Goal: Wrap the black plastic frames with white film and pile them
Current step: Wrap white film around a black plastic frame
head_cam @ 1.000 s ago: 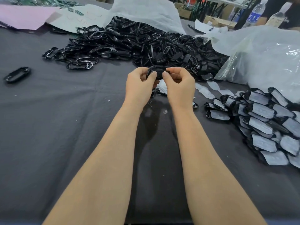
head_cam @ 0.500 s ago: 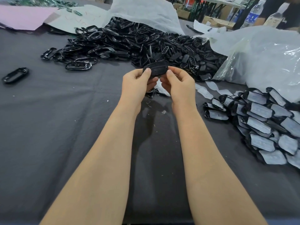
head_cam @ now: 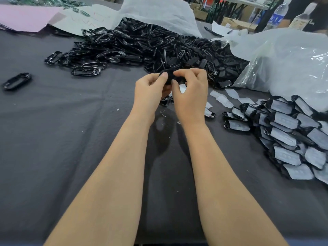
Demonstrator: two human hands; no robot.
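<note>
Head view: left grip (head_cam: 150, 87) and right grip (head_cam: 191, 94) pinch one black frame (head_cam: 169, 77); wrapping step, probably; next, wrapped pile (head_cam: 284, 121) right of grip.

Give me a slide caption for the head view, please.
Left hand and right hand pinch a black frame; unwrapped heap behind, wrapped pile at right.

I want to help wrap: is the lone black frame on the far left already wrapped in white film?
No, the lone black frame lies bare on the dark cloth, without any film.
</note>
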